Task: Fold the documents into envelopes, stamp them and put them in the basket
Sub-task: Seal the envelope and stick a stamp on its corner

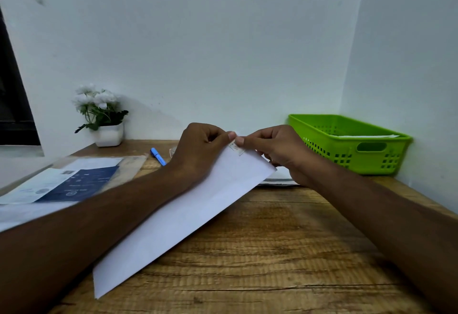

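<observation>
A long white envelope [183, 217] lies slanted across the wooden table [272, 251], its far corner raised toward the wall. A small stamp [236, 147] sits at that far corner. My left hand [200, 152] grips the envelope's far end, thumb by the stamp. My right hand [277, 150] pinches the stamp at the same corner, fingertip against my left thumb. The green basket [352, 145] stands at the far right against the wall with white paper inside.
A stack of documents [67, 182] with a dark blue sheet lies at the left. A blue pen [158, 156] lies behind my left wrist. A white pot of flowers [102, 115] stands at the back left. More paper [280, 177] lies under my right hand.
</observation>
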Demonstrator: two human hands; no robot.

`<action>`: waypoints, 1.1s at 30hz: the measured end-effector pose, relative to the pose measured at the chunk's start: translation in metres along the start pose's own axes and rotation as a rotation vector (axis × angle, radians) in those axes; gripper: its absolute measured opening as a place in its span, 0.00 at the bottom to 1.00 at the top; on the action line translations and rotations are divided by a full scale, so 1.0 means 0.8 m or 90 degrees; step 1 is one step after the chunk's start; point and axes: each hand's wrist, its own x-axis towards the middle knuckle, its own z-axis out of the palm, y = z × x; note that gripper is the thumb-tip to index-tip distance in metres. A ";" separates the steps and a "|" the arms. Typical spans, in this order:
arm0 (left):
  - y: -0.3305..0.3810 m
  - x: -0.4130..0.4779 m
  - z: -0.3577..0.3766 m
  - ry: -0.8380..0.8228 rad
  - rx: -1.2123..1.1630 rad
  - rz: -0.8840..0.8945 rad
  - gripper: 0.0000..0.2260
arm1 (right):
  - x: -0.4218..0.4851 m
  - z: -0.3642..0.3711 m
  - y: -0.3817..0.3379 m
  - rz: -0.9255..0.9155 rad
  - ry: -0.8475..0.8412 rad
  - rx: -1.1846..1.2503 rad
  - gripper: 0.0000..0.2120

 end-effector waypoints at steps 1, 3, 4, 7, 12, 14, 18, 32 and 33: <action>0.000 0.000 0.000 -0.003 0.000 0.003 0.13 | 0.000 -0.001 0.000 0.004 -0.004 0.003 0.14; -0.001 0.001 -0.001 -0.006 0.002 0.007 0.13 | 0.000 -0.001 -0.001 0.012 -0.015 0.014 0.12; -0.001 0.002 -0.001 -0.005 0.005 0.010 0.14 | 0.000 -0.002 -0.002 0.016 -0.022 0.019 0.11; -0.001 0.002 -0.002 -0.006 0.020 0.018 0.15 | 0.000 -0.002 -0.002 0.033 -0.044 0.027 0.09; -0.007 0.004 -0.002 -0.017 0.044 0.029 0.16 | 0.004 -0.003 0.005 0.039 -0.068 0.016 0.08; -0.008 0.005 -0.002 -0.010 0.043 0.033 0.14 | 0.004 -0.002 0.007 0.032 -0.062 0.008 0.09; -0.005 0.003 -0.005 -0.025 0.013 0.013 0.09 | 0.005 -0.003 0.009 0.025 -0.058 -0.018 0.06; -0.007 0.008 -0.009 -0.070 0.070 0.086 0.09 | 0.008 -0.001 0.012 0.008 -0.058 -0.026 0.05; -0.007 0.008 -0.009 -0.078 0.078 0.094 0.10 | 0.009 0.000 0.014 0.013 -0.068 -0.020 0.06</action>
